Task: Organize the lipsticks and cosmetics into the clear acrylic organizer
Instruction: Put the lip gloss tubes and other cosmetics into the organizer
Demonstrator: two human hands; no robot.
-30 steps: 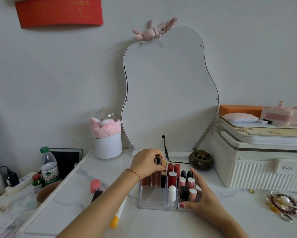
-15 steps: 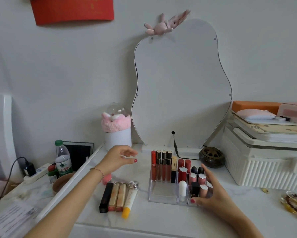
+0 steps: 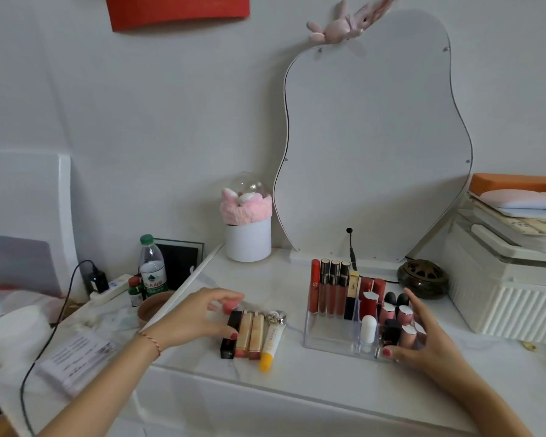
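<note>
The clear acrylic organizer [image 3: 328, 335] stands on the white tabletop before the mirror. Tall lip glosses [image 3: 328, 288] fill its back row, with short lipsticks and a white tube [image 3: 368, 329] in the right compartments. My right hand [image 3: 429, 345] cups its front right corner, thumb on the front wall. To the left lie a black lipstick [image 3: 227, 348], two gold lipsticks [image 3: 245, 335] and a yellow-capped tube [image 3: 271, 345] side by side. My left hand [image 3: 196, 320] hovers over them with fingers apart, thumb touching the black lipstick, fingertips by a small pink item [image 3: 230, 307].
A wavy mirror [image 3: 372, 152] leans on the wall with a cable below it. Around it are a white cup with a pink headband [image 3: 248, 238], a dark round burner [image 3: 423, 277] and a white ribbed box [image 3: 511, 298]. A water bottle [image 3: 152, 269] and power strip sit lower left.
My left hand let go of a lip gloss in the organizer's back row, swung left and came down onto the loose lipsticks. The camera turned left. My right hand stayed at the organizer.
</note>
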